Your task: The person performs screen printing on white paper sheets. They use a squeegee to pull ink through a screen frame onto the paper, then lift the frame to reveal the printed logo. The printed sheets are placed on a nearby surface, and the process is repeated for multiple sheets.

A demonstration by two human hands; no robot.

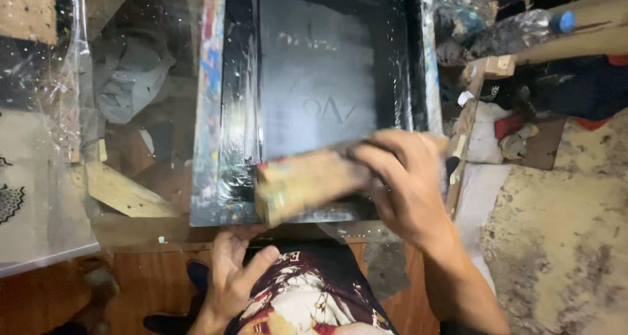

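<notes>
You are clamping your right hand (405, 181) around the wooden squeegee (307, 184) — laid across the near end of the ink-black screen frame (226, 113) — while your left hand (232, 273), fingers loosely together, is bracing the frame's near edge.

The right hand (404, 181) is seen from above, its back turned to the camera, with the fingers curled over and closed in a grip and the knuckles pointing left. The bare right forearm is stretched up from the lower right. The left hand (232, 279) is held lower, near the body, palm down, fingers extended forward and the thumb spread apart.
</notes>
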